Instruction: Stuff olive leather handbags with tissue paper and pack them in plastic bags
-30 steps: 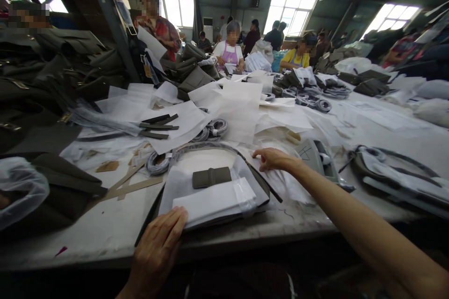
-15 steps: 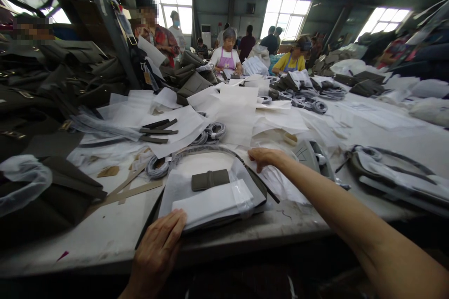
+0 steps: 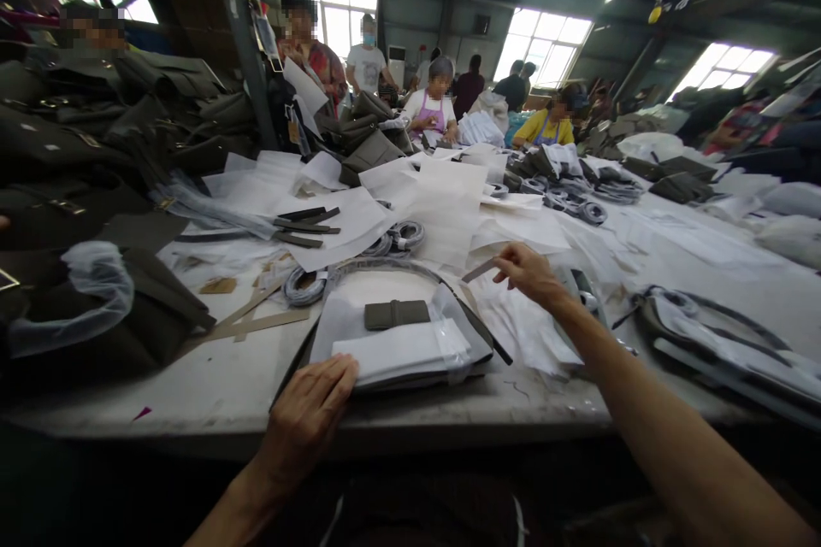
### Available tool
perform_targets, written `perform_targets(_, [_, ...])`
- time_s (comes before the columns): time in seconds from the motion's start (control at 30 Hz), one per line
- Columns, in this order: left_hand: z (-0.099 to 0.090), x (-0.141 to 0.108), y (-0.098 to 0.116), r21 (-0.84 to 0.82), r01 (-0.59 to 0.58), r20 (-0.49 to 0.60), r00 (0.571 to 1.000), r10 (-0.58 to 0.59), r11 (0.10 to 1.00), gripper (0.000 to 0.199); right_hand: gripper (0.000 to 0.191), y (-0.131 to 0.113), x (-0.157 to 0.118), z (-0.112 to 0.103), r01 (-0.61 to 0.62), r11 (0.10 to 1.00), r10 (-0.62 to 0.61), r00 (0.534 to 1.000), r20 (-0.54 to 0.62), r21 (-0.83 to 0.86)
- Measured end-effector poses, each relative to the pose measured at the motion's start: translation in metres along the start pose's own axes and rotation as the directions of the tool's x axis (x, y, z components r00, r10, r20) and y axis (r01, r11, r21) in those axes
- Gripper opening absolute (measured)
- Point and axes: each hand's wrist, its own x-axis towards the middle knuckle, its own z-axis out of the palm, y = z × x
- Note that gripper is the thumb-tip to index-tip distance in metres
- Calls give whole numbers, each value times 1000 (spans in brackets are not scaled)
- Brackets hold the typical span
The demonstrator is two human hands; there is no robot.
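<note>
A dark olive bag (image 3: 491, 363) lies flat before me, with a long wrapped strap (image 3: 385, 262) arching from its far side. On top of it are white sheeting, a small dark olive case (image 3: 396, 314) with a band round its middle, and a folded white packet (image 3: 398, 355). My left hand (image 3: 314, 402) rests at the bag's near left corner, its fingers laid flat over the packet's left end; the thumb is hidden. Right of the bag, above the white sheets, my right hand (image 3: 529, 273) pinches a thin grey strip (image 3: 480, 270) between thumb and fingers.
Dark bags (image 3: 128, 308) are heaped at left. White paper sheets (image 3: 442, 205) and coiled wrapped straps (image 3: 405, 237) cover the table's middle. Loose white sheets (image 3: 526, 325) and a grey device (image 3: 577, 284) lie at right, beside another bag (image 3: 705, 333). Several people work across the table.
My right hand has lifted slightly from beside the bag, and a thin grey strip now shows in its fingers. My left hand stays on the packet. The view has shifted.
</note>
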Motion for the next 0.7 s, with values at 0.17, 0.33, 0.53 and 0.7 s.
perform_targets(0.17, [15, 7, 2, -14, 4, -21, 1000, -5, 1000, 29, 34, -57, -53, -17, 218, 787, -86, 965, -248, 577])
perform_targets(0.33, [26, 11, -1, -13, 22, 45, 999, -22, 1000, 29, 10, -100, -117, 12, 520, 811, -465, 851, -246, 269])
perform_targets(0.53, [30, 10, 0, -51, 52, 79, 996, -48, 997, 30, 23, -98, -158, 85, 820, 570, -814, 572, -104, 44])
perform_targets(0.7, [27, 15, -7, -81, 45, 129, 991, -35, 996, 30, 21, -96, -188, 127, 831, 539, -839, 544, 4, 141])
